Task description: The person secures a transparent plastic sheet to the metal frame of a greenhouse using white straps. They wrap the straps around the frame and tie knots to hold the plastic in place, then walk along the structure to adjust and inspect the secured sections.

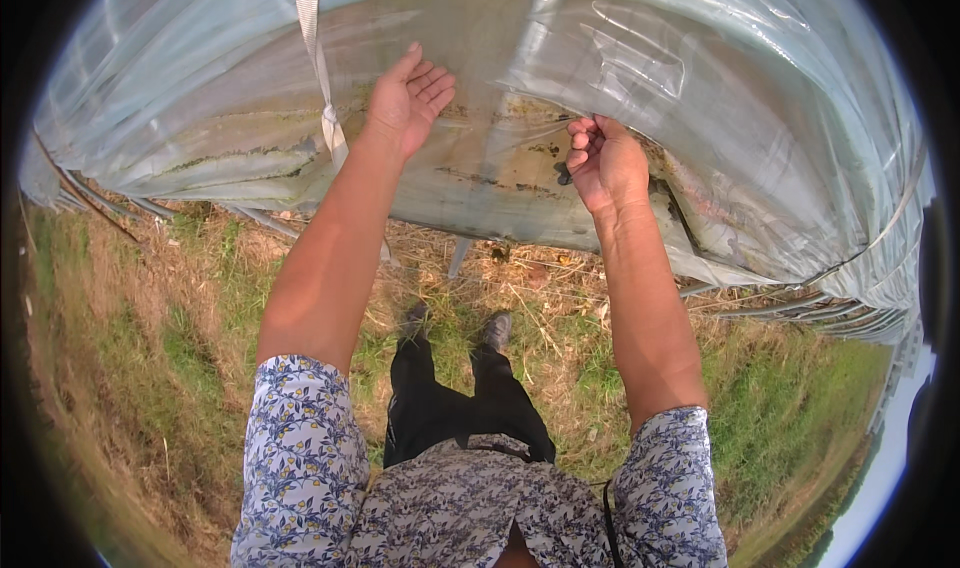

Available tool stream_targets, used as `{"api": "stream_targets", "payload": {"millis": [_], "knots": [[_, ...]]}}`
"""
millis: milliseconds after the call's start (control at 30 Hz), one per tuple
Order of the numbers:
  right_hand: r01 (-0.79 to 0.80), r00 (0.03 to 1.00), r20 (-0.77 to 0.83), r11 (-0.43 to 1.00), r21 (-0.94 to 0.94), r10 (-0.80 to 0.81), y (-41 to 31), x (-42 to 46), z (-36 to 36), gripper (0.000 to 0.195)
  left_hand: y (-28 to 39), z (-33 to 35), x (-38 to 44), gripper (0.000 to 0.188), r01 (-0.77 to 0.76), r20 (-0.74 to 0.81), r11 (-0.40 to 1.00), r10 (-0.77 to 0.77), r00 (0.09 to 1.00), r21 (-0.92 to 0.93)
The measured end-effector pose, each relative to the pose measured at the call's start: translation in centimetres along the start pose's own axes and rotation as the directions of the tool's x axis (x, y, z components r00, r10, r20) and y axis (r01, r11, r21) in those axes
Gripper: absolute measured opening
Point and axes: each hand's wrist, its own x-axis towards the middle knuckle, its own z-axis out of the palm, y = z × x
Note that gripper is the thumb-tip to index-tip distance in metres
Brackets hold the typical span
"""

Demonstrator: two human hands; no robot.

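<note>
A clear plastic film sheet (465, 43), creased and dirt-streaked, spans the side of a film-covered tunnel in front of me. My right hand (611, 159) has its thumb and curled fingers pinched on an edge of that film. To the left, my left hand (412, 99) is held before the sheet with its palm turned up and fingers loosely bent; nothing is in it. Close by that hand hangs a white flat strap (309, 24), knotted partway down. Dark stains and soil marks show on the lower film between and below my hands.
Several metal hoop tubes (787, 309) show under the film's lower edge on the right, others (266, 221) on the left. Dry straw and grass (540, 298) cover the ground around my shoes (496, 331). A dark rod (82, 193) slants at far left.
</note>
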Motion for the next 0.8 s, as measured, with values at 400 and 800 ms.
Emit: {"api": "stream_targets", "payload": {"millis": [400, 800], "knots": [[0.318, 0.781, 0.322, 0.785, 0.531, -0.535, -17.5, 4.9, 9.7, 0.022, 5.2, -1.2, -9.5, 0.046, 0.000, 0.421, 0.941, -0.152, 0.894, 0.338], [0.436, 0.812, 0.250, 0.832, 0.344, -0.528, -18.6, 1.3, 11.6, 0.019, -1.6, -1.1, -7.0, 0.115, 0.210, -0.004, 0.975, -0.210, 0.978, 0.069]]}}
